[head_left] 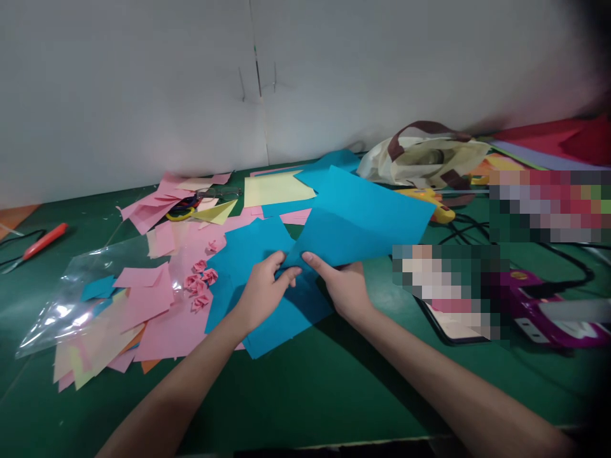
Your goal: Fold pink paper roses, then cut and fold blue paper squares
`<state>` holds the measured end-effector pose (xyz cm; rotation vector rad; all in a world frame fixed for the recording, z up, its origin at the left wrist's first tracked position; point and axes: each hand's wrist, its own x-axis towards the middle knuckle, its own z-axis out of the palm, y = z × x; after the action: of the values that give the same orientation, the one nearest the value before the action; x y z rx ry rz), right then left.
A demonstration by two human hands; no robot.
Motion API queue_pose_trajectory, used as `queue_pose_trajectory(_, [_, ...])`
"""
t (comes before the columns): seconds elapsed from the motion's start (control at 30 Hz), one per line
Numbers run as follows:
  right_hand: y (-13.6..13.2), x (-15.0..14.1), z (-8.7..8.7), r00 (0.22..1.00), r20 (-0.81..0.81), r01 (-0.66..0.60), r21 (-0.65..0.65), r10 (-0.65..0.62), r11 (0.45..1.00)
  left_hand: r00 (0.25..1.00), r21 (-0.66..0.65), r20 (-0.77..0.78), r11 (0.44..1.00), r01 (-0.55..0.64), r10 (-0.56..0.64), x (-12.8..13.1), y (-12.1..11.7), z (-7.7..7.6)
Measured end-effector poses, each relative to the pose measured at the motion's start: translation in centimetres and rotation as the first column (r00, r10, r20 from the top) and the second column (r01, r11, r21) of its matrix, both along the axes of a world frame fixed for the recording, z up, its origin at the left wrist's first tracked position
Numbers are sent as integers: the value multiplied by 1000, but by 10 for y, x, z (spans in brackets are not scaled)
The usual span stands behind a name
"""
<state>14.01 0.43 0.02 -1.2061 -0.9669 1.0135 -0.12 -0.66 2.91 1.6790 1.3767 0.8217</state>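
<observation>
A sheet of blue paper (367, 216) is held up in the middle, tilted above the table. My left hand (265, 286) pinches its near left corner between thumb and fingers. Close beside it, my right hand (346, 286) grips the near edge, thumb on top and fingers hidden underneath. More blue paper (267, 337) lies flat below both hands. Left of my left hand, several small folded pink paper roses (195, 283) rest on pink sheets (162, 331).
Paper scraps and a clear plastic bag (62, 305) lie at left, near an orange-handled tool (48, 240). Scissors (181, 215) sit among pink scraps. At right are a phone (453, 327), a purple power strip (539, 312), cables, a yellow glue gun (442, 207) and a cloth bag (424, 162).
</observation>
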Motion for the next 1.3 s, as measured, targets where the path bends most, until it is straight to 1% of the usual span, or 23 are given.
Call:
queue_pose_trajectory(0.07, [3,1,0,997,-67,31,7,-30,1000,999,2,-41,1000,-14,14,-1,1,1])
queue_pose_trajectory(0.17, [8,3,-1,976,-209,68,25,-61,997,995,-19,-100,1000,-19,17,-4,2,-2])
queue_pose_trajectory(0.23, [9,4,-1,966,-249,72,30,-63,997,990,-23,-136,999,-33,29,-6,3,-5])
queue_pose_trajectory(0.37, [5,1,2,982,-176,66,-2,-65,998,966,94,-242,993,-74,95,-8,2,-6])
queue_pose_trajectory(0.43, [2,-1,3,988,-146,48,-2,-48,999,961,134,-254,988,-81,113,-7,0,-4])
queue_pose_trajectory(0.5, [1,-2,2,986,-166,19,17,-16,1000,969,121,-219,988,-92,117,-6,-1,-2])
queue_pose_trajectory(0.63, [2,-3,-3,967,-254,-21,58,35,998,987,15,-120,995,-104,105,-3,-2,-3])
queue_pose_trajectory(0.7, [3,-3,-5,961,-272,-29,71,47,997,990,-6,-99,995,-104,103,-2,-2,-4])
queue_pose_trajectory(0.77, [4,-3,-5,956,-289,-30,71,50,997,994,-17,-62,996,-89,87,-1,-2,-3])
queue_pose_trajectory(0.87, [6,-2,-6,942,-332,-26,64,46,998,999,-21,1,999,-33,33,0,-3,0])
queue_pose_trajectory(1.0, [7,-1,-6,946,-323,-5,49,21,999,1000,6,1,1000,-11,11,-1,-4,1])
queue_pose_trajectory(1.1, [8,0,-6,952,-306,3,57,14,998,999,-72,29,997,-17,19,-4,-2,-2])
queue_pose_trajectory(1.2, [8,0,-7,955,-298,19,65,2,998,996,-167,65,985,-51,63,-6,0,-5])
queue_pose_trajectory(1.3, [8,-1,-8,951,-309,20,49,-4,999,995,-214,58,975,-64,78,-7,0,-4])
